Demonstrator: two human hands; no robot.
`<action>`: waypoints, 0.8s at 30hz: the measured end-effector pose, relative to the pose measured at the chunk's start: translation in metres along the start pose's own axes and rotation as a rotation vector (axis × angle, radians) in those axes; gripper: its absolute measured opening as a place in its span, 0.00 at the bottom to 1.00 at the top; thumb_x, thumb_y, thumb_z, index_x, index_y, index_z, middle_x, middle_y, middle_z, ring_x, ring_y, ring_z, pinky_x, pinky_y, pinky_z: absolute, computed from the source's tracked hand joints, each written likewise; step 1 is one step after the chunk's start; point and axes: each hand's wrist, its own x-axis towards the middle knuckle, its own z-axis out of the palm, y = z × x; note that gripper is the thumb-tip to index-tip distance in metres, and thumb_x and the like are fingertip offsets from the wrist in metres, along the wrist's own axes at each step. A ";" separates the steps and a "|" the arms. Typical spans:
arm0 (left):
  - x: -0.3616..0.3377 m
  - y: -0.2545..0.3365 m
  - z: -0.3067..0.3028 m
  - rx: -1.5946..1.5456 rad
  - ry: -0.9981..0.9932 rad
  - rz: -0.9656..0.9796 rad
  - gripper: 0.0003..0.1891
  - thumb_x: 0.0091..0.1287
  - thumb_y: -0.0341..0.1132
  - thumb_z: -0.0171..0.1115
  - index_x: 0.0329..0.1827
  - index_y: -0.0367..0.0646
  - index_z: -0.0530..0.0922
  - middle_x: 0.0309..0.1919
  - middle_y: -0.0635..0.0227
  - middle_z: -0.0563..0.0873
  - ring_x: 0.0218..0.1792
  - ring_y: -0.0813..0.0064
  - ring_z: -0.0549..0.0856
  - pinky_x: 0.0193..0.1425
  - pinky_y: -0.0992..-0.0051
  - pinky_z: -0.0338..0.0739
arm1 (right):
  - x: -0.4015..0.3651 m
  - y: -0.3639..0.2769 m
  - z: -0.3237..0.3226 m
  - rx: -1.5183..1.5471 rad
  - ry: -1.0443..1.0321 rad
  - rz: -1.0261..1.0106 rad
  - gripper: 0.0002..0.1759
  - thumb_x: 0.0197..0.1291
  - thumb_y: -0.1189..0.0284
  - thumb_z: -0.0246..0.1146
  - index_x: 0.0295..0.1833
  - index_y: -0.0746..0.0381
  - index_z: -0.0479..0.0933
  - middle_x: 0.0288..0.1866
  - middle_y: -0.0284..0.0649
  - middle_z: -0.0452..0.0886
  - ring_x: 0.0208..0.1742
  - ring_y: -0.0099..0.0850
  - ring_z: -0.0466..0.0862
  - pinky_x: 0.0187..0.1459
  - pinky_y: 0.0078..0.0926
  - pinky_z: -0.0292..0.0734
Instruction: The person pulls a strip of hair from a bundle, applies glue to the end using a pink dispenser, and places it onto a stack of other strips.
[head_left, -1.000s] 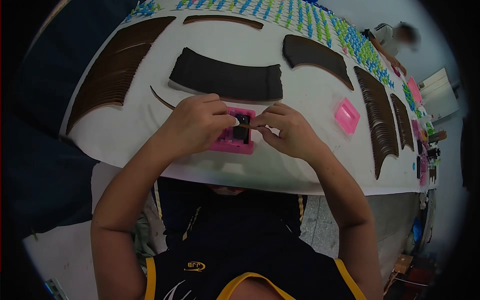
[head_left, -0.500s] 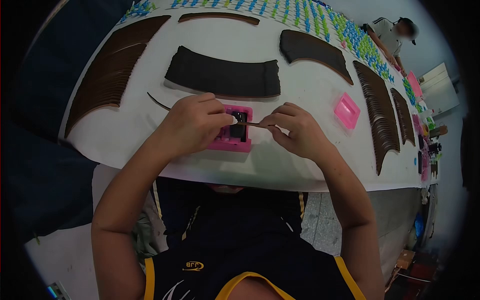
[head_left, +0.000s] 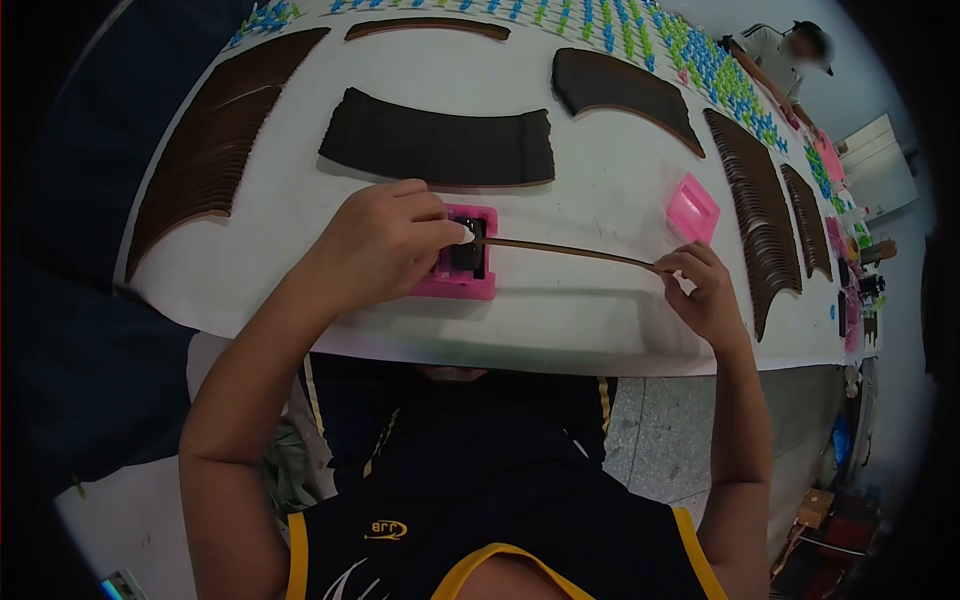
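Observation:
A thin brown strip [head_left: 570, 249] stretches sideways over the white table. Its right end is pinched between the thumb and fingers of my right hand [head_left: 697, 290]. My left hand [head_left: 392, 240] is closed over the pink tray [head_left: 462, 291], pressing a small white thing [head_left: 467, 234] at the strip's left end. Inside the tray, beneath the fingertips, lies a black block [head_left: 467, 257]. Part of the tray is hidden behind my left hand.
Dark curved pieces [head_left: 435, 140] lie beyond my hands, with rows of brown strips at left [head_left: 205, 150] and right [head_left: 755, 215]. A pink diamond-shaped dish [head_left: 692, 208] sits near my right hand. Blue and green clips line the far edge, where another person [head_left: 775, 65] is.
My right hand has moved far to the right with the strip's end, and a long stretch of strip now shows between my hands. My left hand has stayed over the tray.

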 end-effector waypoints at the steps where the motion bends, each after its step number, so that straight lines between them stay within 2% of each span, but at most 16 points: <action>1: 0.000 0.000 0.000 0.000 -0.003 0.002 0.12 0.54 0.22 0.72 0.40 0.46 0.90 0.33 0.68 0.88 0.39 0.63 0.87 0.41 0.63 0.86 | -0.002 0.001 0.000 -0.005 0.010 0.001 0.11 0.54 0.87 0.69 0.44 0.65 0.86 0.39 0.41 0.87 0.44 0.41 0.86 0.48 0.37 0.82; 12: 0.006 -0.001 0.002 -0.014 -0.001 0.003 0.12 0.54 0.21 0.72 0.39 0.46 0.91 0.30 0.68 0.88 0.38 0.63 0.84 0.41 0.64 0.84 | 0.001 0.001 -0.004 -0.038 0.060 -0.020 0.12 0.54 0.87 0.67 0.43 0.65 0.86 0.39 0.42 0.86 0.44 0.42 0.85 0.49 0.38 0.81; 19: 0.021 0.008 0.012 -0.130 0.018 -0.013 0.11 0.57 0.21 0.73 0.41 0.44 0.89 0.30 0.69 0.88 0.37 0.64 0.82 0.42 0.65 0.81 | 0.039 -0.020 -0.072 -0.299 0.217 -0.182 0.13 0.53 0.87 0.66 0.45 0.66 0.85 0.41 0.42 0.85 0.44 0.42 0.82 0.48 0.38 0.79; 22: 0.026 0.013 0.018 -0.210 0.044 -0.103 0.12 0.57 0.21 0.74 0.43 0.43 0.88 0.29 0.69 0.88 0.38 0.65 0.82 0.42 0.65 0.81 | 0.066 -0.038 -0.100 -0.395 0.306 -0.260 0.12 0.56 0.87 0.66 0.45 0.66 0.85 0.42 0.42 0.85 0.46 0.40 0.82 0.49 0.36 0.79; 24: 0.030 0.017 0.020 -0.315 0.047 -0.233 0.15 0.58 0.21 0.75 0.48 0.42 0.86 0.29 0.70 0.88 0.38 0.65 0.83 0.42 0.65 0.81 | 0.088 -0.049 -0.113 -0.438 0.350 -0.307 0.11 0.57 0.87 0.66 0.45 0.66 0.85 0.42 0.42 0.85 0.46 0.39 0.82 0.50 0.35 0.79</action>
